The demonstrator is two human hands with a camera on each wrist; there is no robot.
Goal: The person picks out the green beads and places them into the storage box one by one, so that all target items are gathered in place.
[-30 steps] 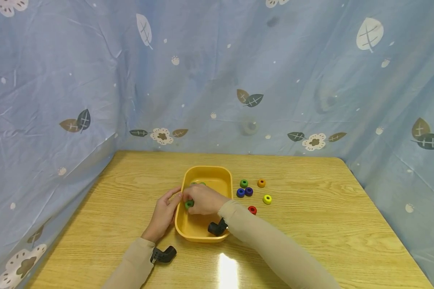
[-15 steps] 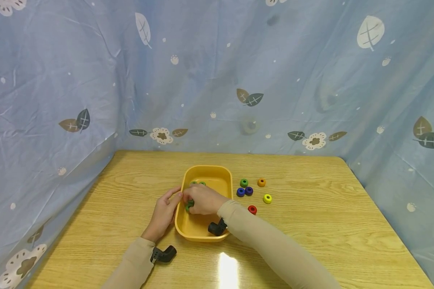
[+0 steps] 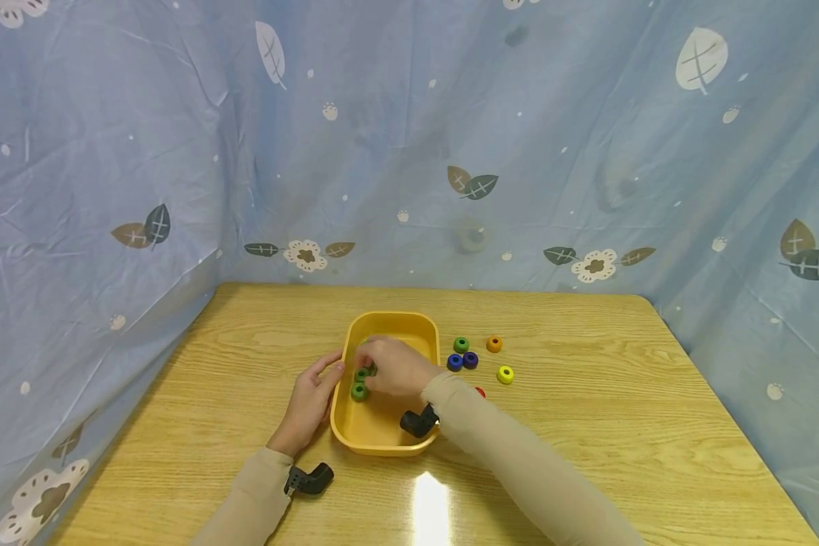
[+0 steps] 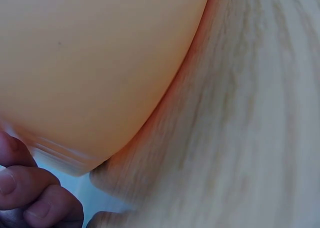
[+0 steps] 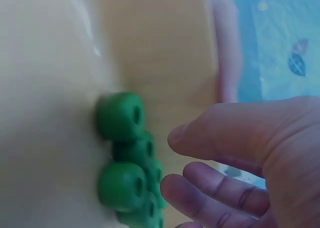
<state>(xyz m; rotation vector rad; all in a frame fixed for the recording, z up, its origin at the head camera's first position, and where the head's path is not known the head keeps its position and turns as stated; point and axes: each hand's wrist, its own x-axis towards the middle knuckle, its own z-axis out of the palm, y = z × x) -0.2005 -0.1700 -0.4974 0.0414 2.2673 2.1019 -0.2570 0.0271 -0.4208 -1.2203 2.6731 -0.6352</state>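
Observation:
My right hand (image 3: 396, 368) reaches over the inside of a yellow plastic bin (image 3: 382, 449). In the right wrist view its thumb and fingers (image 5: 215, 200) are spread apart with nothing between them, close beside several green rings (image 5: 122, 185). The rings, thick with small center holes, lie clustered along the bin wall. In the head view two green rings (image 3: 359, 391) show by the left wall; the hand covers others. My left hand (image 3: 309, 402) rests against the bin's outer left side, thumb tip at the rim. In the left wrist view its fingertips (image 4: 40, 203) lie by the wall.
Right of the bin on the wooden table (image 3: 587, 394) are loose rings: a green ring (image 3: 461, 345), an orange ring (image 3: 494, 344), a blue ring (image 3: 454, 362), a purple ring (image 3: 470, 360) and a yellow ring (image 3: 505, 374). My right sleeve partly covers a red ring (image 3: 480, 392).
My right hand has lifted off the green rings by the left wall and shifted slightly up and right, uncovering two of them. The left hand and the bin stay put.

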